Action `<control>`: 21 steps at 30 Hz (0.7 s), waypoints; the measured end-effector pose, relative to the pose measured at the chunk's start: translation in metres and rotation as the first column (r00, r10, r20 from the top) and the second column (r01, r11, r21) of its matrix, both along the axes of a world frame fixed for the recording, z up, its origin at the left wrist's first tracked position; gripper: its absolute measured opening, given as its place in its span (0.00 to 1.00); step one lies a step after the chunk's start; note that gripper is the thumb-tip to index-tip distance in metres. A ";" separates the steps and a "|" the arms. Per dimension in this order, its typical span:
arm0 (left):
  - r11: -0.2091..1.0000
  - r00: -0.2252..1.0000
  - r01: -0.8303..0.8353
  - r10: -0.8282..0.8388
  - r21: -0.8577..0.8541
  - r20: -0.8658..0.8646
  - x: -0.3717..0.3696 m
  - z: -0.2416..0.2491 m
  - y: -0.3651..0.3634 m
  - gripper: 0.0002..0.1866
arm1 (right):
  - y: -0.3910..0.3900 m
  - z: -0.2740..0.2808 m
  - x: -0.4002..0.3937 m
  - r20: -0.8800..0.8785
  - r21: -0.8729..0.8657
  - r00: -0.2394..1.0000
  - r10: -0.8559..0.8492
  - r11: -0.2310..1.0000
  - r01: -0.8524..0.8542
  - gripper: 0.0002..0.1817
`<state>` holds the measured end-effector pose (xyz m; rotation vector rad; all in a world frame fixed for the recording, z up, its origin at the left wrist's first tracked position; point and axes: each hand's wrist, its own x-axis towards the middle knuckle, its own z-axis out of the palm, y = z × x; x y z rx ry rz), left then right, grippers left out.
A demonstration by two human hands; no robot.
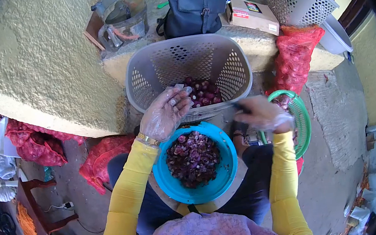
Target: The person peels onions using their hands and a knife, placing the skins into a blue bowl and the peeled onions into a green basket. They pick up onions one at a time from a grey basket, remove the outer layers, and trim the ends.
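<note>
My left hand (166, 113), in a clear plastic glove, is palm up with fingers apart over the near left rim of a grey plastic basket (135, 84). No item shows in it. Peeled red onions (201, 92) lie at the bottom of this basket. To the right, my right hand (264, 112) is blurred by motion and closed round what looks like a small dark knife (241, 107); its blade is not clear. Between my knees, a blue basin (227, 168) holds onion skins and trimmings (192, 158). Below my right hand, a green basket (304, 125) holds more onions, partly covered.
Red mesh sacks of onions (290, 61) stand at the right and lie at the left (105, 161). On the ledge ahead are a black bag (194, 7), a cardboard box (253, 15) and a clear bucket (127, 15). A wooden stool (35, 204) stands at the left.
</note>
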<state>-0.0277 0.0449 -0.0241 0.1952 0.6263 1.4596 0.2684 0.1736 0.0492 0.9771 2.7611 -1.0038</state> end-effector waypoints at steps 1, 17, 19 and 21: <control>1.000 1.000 0.004 -0.004 -0.002 -0.010 0.000 -0.001 0.000 0.15 | 0.010 -0.006 0.019 -0.083 0.030 0.986 -0.142 0.989 0.145 0.25; 0.999 0.999 -0.007 0.008 0.031 -0.040 0.003 -0.008 0.001 0.16 | 0.017 -0.253 0.288 0.434 0.304 0.354 -0.829 0.504 0.809 0.34; 1.000 0.999 -0.010 0.011 0.016 -0.035 0.002 -0.006 0.001 0.16 | 0.021 -0.241 0.277 0.412 0.240 0.363 -0.835 0.484 0.841 0.36; 1.000 0.999 -0.021 0.021 0.003 -0.046 0.003 -0.001 -0.001 0.16 | 0.012 -0.206 0.246 0.493 0.230 0.258 -0.831 0.410 0.883 0.37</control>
